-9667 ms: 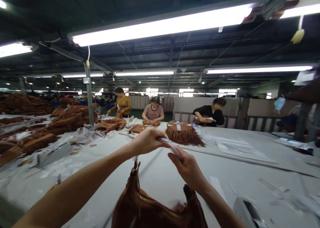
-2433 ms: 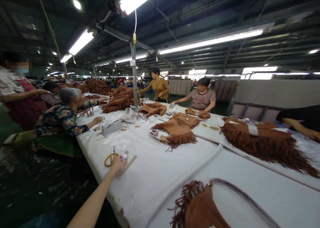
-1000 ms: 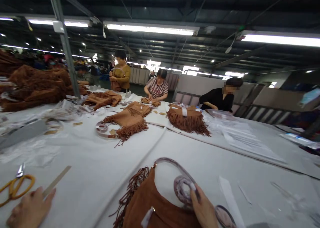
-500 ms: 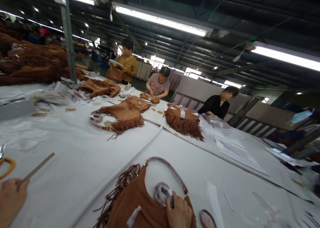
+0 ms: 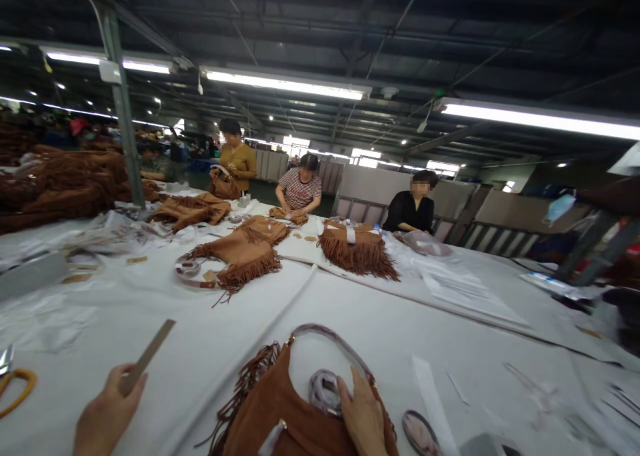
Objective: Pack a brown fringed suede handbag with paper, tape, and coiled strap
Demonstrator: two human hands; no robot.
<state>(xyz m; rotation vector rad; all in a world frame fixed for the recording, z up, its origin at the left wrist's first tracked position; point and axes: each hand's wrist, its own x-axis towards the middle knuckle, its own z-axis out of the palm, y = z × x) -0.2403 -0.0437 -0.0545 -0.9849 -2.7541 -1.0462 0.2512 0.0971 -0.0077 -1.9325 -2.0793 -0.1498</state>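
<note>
Left hand (image 5: 111, 409) is raised over the tabletop (image 5: 250, 316), grip pinching one end of a flat tan strip (image 5: 149, 356) between thumb and fingers; strip points up and to the right, away from the body. Right hand (image 5: 364, 413) is on the right part of a brown fringed bag (image 5: 260, 403), fingertips at the edge of a coiled strap (image 5: 316, 395). Fingers look fairly straight, but the hand's own back hides the underside, so can't tell whether the right grip closes on the coil or just rests there.

Bag lies on the tabletop at the near edge of the view, cut off at the bottom. Its wrapped handle (image 5: 325, 329) arches away from the wearer around the coiled strap; fringe (image 5: 257, 369) spills off the left side; a small pale-wrapped pull (image 5: 273, 438) sits on the front.

Scissors (image 5: 25, 376) with orange handles at far left, partly out of frame. Round dark-rimmed item (image 5: 419, 431) and white paper strip (image 5: 434, 403) just right of the bag. Farther off, another fringed bag (image 5: 247, 249) and a banded fringed bundle (image 5: 357, 253).
</note>
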